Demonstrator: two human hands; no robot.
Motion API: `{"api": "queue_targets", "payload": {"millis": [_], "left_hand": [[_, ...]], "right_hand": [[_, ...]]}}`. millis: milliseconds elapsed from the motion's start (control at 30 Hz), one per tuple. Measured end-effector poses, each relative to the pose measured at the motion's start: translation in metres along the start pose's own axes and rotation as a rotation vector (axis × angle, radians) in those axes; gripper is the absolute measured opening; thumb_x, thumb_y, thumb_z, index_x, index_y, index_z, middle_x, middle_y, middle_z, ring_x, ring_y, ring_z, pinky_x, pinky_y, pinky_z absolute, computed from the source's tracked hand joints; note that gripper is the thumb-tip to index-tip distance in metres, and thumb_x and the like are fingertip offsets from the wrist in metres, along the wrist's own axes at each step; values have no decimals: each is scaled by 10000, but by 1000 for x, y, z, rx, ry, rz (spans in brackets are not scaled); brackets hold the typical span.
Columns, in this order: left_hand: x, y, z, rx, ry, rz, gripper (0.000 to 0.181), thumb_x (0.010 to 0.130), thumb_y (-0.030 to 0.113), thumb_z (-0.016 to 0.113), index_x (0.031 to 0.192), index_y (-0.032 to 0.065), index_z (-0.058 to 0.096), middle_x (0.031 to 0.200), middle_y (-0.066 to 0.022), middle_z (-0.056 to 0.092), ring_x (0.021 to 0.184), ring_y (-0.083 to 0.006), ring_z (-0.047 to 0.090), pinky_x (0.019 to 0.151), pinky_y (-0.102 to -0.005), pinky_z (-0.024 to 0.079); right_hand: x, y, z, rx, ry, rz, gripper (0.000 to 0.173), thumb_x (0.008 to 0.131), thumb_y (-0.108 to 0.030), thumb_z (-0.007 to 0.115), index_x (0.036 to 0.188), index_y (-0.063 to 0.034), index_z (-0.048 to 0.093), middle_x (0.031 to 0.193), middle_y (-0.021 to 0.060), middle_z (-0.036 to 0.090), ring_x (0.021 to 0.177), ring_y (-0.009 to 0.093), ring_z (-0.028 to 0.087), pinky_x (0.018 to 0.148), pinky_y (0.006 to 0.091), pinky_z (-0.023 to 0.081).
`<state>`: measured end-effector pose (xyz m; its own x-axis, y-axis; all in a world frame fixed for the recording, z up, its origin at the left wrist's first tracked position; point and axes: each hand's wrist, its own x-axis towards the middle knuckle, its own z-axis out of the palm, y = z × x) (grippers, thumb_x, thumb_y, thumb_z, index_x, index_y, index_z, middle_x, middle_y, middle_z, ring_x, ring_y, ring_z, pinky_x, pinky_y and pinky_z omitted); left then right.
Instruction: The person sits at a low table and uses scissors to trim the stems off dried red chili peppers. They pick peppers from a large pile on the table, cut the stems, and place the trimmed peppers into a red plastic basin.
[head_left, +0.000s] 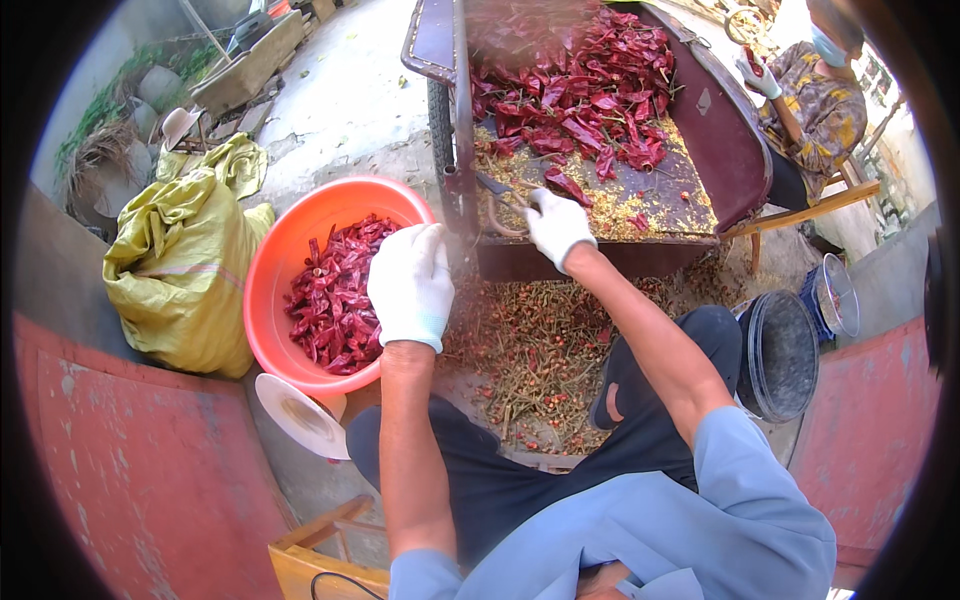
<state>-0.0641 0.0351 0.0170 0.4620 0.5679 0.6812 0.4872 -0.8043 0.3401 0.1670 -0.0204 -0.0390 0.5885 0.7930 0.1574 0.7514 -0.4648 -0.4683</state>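
Note:
My left hand (411, 283), in a white knit glove, hangs over the right side of an orange plastic basin (259, 300). Its fingers are curled, and I cannot see whether anything is inside them. Dried red chilli peppers (330, 307) are heaped in the basin. My right hand (556, 225), gloved too, holds a pair of scissors (504, 193) at the front edge of the cart bed (686, 191). The blades point up and left. A single dried chilli pepper (568, 185) lies just beyond that hand, in front of a large pile of chilli peppers (585, 97).
Cut stems (540, 360) litter the ground between my legs. A yellow woven sack (180, 277) stands left of the basin, a white hat (300, 416) below it. Right are a black bucket (784, 356) and a wire basket (838, 292). A masked person (814, 97) sits beyond the cart, holding a chilli.

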Motion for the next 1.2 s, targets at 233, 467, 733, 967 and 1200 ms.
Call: {"api": "queue_targets", "payload": {"millis": [233, 467, 733, 967, 1200], "left_hand": [[-4, -1, -3, 20, -54, 15, 153, 864, 106, 664, 1001, 84, 730, 1018, -96, 721, 964, -290, 676, 879, -379, 535], [-6, 8, 4, -3, -120, 53, 152, 851, 89, 689, 996, 98, 733, 999, -81, 715, 950, -279, 672, 847, -381, 536], [-9, 10, 10, -124, -35, 15, 140, 841, 99, 692, 978, 94, 723, 934, -97, 710, 856, -286, 677, 765, -391, 543], [-5, 34, 12, -835, -295, -496, 394, 936, 172, 690, 1278, -14, 628, 1154, -90, 696, 1020, -158, 655, 926, -303, 512], [-3, 37, -6, -1355, -519, -598, 421, 885, 102, 716, 1279, -11, 618, 1168, -58, 676, 1063, -128, 615, 971, -288, 475]], "right_hand": [[21, 11, -13, -63, 171, -98, 320, 940, -291, 584, 1209, -133, 655, 1130, 155, 700, 990, 337, 692, 889, 451, 537], [52, 69, -10, -324, 44, 54, 275, 890, -309, 663, 1086, -116, 667, 999, 161, 720, 974, 369, 685, 847, 468, 539], [35, 43, -42, 752, -27, 272, 318, 938, -130, 644, 1203, 44, 619, 900, 104, 681, 708, 122, 649, 562, 260, 529], [-47, -15, -63, 1145, -543, 123, 293, 970, -185, 628, 1189, 9, 617, 820, 25, 645, 612, 69, 595, 522, 214, 499], [-70, -33, -69, 1128, -730, -42, 250, 987, -220, 615, 1129, -15, 641, 779, 25, 634, 640, 90, 628, 543, 235, 525]]}}
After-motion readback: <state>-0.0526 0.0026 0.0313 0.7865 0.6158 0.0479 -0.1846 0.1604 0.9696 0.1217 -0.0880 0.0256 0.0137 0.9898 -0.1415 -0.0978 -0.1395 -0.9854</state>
